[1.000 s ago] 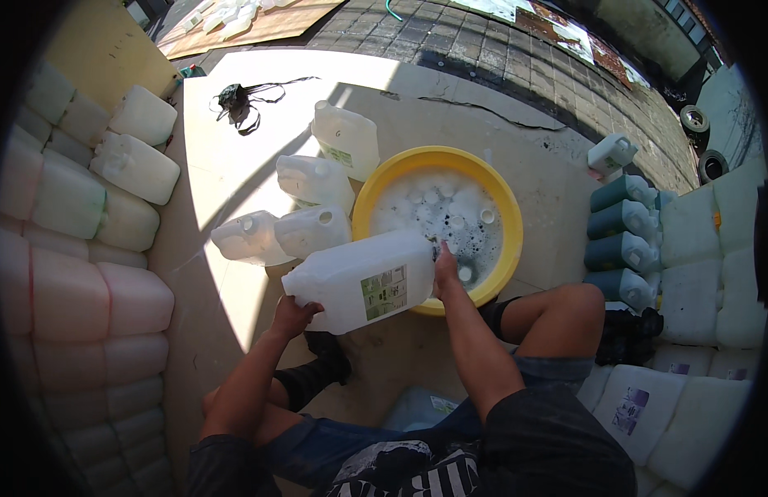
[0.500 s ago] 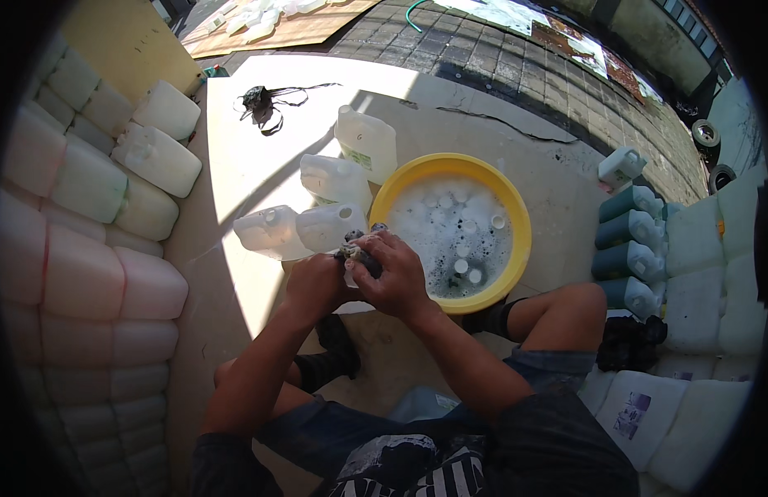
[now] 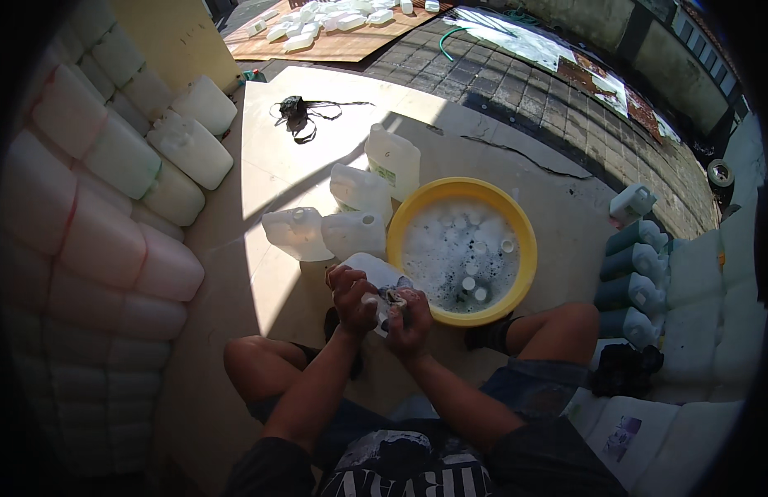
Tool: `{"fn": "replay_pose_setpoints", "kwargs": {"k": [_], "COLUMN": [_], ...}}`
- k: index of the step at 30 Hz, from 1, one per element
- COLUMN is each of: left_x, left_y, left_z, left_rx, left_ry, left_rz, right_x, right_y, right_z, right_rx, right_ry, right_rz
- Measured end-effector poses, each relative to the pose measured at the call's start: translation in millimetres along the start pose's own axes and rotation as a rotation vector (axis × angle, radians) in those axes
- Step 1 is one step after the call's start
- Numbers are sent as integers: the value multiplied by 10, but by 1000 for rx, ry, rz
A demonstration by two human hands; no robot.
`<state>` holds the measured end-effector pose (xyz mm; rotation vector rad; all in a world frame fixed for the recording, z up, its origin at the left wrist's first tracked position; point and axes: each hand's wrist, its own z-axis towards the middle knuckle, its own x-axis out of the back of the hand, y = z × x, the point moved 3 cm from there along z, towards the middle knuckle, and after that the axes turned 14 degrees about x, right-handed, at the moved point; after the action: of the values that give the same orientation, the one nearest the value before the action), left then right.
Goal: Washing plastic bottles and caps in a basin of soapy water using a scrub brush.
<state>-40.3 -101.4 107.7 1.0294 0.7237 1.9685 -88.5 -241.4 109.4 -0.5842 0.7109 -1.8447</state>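
Note:
My left hand (image 3: 351, 300) is closed on a white plastic jug (image 3: 365, 267) held in front of my lap, partly hidden by both hands. My right hand (image 3: 409, 321) is closed on a grey, dark-spotted cloth or pad (image 3: 394, 300) against the jug; its exact shape is hard to make out. Right of the jug sits a yellow basin (image 3: 523, 263) of sudsy water with several white caps (image 3: 468, 283) floating in it. Several translucent jugs (image 3: 355, 234) stand upright or lean just beyond my hands, left of the basin.
Stacked containers (image 3: 102, 232) line the left; teal jugs (image 3: 639, 292) and more white containers (image 3: 694, 315) line the right. A black strapped item (image 3: 293, 112) lies on the pale floor. Beyond are paving (image 3: 467, 83), a board with white jugs (image 3: 351, 50) and tyres (image 3: 719, 172).
The jug went from lying sideways between my hands to end-on under them. Since half a second ago both hands have shifted, the left now turned with knuckles up, and the view has tilted.

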Motion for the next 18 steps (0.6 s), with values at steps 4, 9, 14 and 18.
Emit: {"fn": "replay_pose_setpoints", "kwargs": {"k": [4,9,14,18], "left_x": [-267,-366,-180,1], "left_y": [209,254,132,114], "left_z": [98,75,-31,-126], "left_rx": [-9,563,887,905], "left_ry": [-21,78,-57,-207], "left_rz": [-68,-89,-95,-10], "right_x": [185,292,0,-401], "right_y": [-64,73,431,749], "right_z": [51,153,138,485], "right_rx": [-48,-216,-370,-377], "right_ry": [-17,-189,-515,-505], "right_rz": [-75,-50,-140,-68]}}
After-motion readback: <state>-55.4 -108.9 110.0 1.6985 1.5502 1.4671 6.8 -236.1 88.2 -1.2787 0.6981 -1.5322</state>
